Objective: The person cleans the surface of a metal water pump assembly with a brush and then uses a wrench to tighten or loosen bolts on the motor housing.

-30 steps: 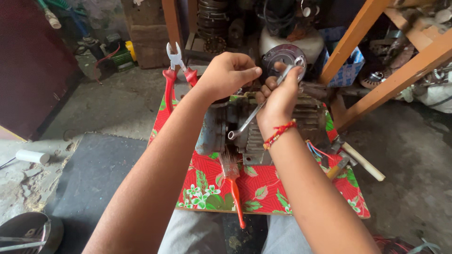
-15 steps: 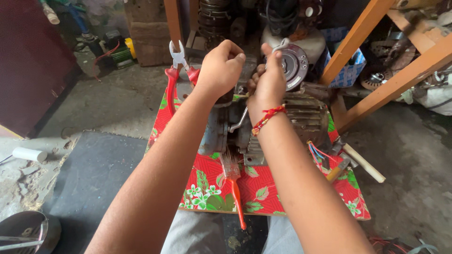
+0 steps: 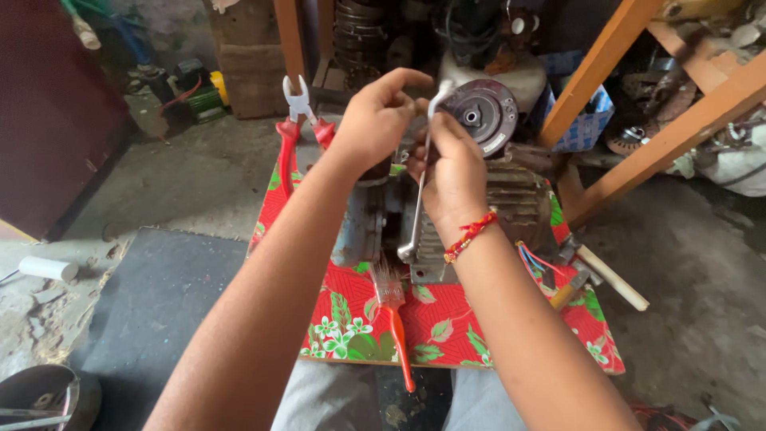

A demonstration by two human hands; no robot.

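A grimy engine block (image 3: pixel 519 199) with cooling fins and a round flywheel (image 3: pixel 483 114) rests on a red flowered cloth (image 3: pixel 447 319). My right hand (image 3: pixel 451 172), with a red thread on the wrist, grips a steel wrench (image 3: pixel 417 207) held nearly upright over the engine. My left hand (image 3: pixel 375 120) is closed on the engine's top, its fingers touching the upper end of the wrench. What sits under the two hands is hidden.
Red-handled pliers (image 3: pixel 297 132) lie at the cloth's far left corner. A red-handled paintbrush (image 3: pixel 392 319) lies at its near edge, a wooden-handled hammer (image 3: pixel 598 275) at the right. Orange wooden legs (image 3: pixel 630 112) stand on the right, a dark mat (image 3: pixel 159 311) on the left.
Both hands have shifted slightly toward me on the engine. The wrench has swung from slanted to nearly upright in my right hand.
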